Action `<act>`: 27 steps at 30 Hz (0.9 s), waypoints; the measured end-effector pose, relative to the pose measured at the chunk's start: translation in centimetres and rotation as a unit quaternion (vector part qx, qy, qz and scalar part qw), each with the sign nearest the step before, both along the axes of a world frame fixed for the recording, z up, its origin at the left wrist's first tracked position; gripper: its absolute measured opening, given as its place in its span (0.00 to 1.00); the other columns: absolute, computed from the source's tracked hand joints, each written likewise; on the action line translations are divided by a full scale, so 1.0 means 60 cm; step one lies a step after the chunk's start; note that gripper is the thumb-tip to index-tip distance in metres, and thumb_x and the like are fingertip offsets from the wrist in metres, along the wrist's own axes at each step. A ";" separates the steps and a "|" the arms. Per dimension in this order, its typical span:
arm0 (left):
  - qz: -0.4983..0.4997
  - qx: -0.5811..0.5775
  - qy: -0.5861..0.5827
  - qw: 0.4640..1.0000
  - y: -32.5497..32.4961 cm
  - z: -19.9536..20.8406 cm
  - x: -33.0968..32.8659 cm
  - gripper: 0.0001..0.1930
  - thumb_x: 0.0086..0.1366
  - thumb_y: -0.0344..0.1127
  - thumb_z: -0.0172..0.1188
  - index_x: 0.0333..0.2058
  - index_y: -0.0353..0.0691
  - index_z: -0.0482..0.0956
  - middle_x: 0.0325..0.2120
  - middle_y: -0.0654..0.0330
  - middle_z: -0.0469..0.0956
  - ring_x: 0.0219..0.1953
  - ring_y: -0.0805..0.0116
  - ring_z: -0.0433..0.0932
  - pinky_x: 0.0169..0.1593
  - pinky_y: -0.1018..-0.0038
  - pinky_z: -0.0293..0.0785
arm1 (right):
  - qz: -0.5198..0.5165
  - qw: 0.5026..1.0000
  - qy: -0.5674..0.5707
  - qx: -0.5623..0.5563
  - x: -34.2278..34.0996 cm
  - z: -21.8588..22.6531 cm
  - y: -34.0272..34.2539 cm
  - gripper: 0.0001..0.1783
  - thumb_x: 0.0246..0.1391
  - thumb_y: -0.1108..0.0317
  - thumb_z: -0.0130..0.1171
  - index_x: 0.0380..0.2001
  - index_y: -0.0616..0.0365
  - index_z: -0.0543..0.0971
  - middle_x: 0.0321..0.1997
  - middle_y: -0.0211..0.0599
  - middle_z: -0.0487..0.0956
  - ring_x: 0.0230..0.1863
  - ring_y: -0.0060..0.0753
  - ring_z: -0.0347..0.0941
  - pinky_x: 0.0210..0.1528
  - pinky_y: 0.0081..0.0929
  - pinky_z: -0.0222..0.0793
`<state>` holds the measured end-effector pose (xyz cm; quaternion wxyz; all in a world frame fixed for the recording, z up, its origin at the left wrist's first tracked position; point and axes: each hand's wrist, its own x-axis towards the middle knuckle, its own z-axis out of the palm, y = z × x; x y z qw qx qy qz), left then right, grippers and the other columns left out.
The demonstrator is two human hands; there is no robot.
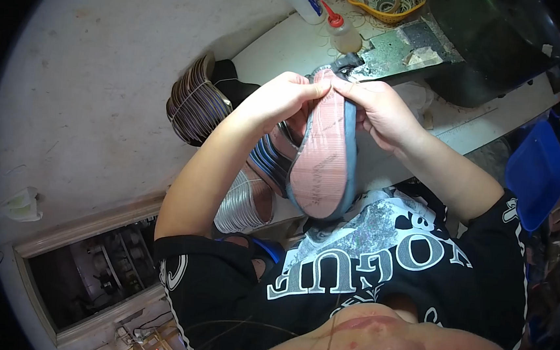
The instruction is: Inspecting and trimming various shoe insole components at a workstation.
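A shoe insole (324, 162) with a pink ribbed underside and a blue-grey edge is held up in front of my chest. My left hand (287, 100) pinches its narrow upper end from the left, thumb pressed on the pink face. From the right, my right hand (382, 114) grips the same end, its thumb close to the left one. The fingers behind the insole are mostly hidden. Just left of it stands a stack of blue-edged insoles (270, 151), partly covered by my left arm.
On the white table (266, 52) are a tied brown bundle (192, 105), a silvery stack (245, 202), a white bottle (300, 2), a red-tipped squeeze bottle (343, 35) and a yellow basket (391, 17) of bands. A dark machine (501, 34) stands far right, blue plastic bins (537, 172) nearer.
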<state>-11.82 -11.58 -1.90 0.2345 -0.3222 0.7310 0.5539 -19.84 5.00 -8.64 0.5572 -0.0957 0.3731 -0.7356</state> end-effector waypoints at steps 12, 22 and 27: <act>-0.025 -0.029 0.012 0.999 -0.010 0.008 -0.017 0.29 0.62 0.59 0.55 0.14 0.39 0.72 0.03 0.65 0.66 0.04 0.80 0.60 0.10 0.84 0.55 | 0.119 0.987 0.094 0.059 0.053 0.032 0.116 0.20 0.48 0.66 0.65 0.44 0.67 0.77 0.41 0.39 0.80 0.43 0.26 0.75 0.50 0.26 0.69; 0.019 -0.130 0.107 0.985 -0.065 -0.034 -0.029 0.28 0.59 0.61 0.58 0.13 0.44 0.70 0.08 0.70 0.65 0.14 0.83 0.60 0.21 0.84 0.54 | 0.048 0.997 0.050 0.043 0.056 0.035 0.073 0.18 0.52 0.66 0.62 0.43 0.67 0.77 0.41 0.38 0.80 0.42 0.24 0.75 0.49 0.25 0.69; 0.121 0.025 0.080 0.989 -0.061 -0.041 0.000 0.30 0.59 0.56 0.60 0.46 0.32 0.74 0.43 0.60 0.74 0.42 0.74 0.70 0.47 0.77 0.62 | 0.012 1.000 -0.003 -0.001 0.045 0.020 0.038 0.17 0.53 0.67 0.61 0.44 0.67 0.77 0.42 0.38 0.80 0.42 0.24 0.75 0.47 0.24 0.70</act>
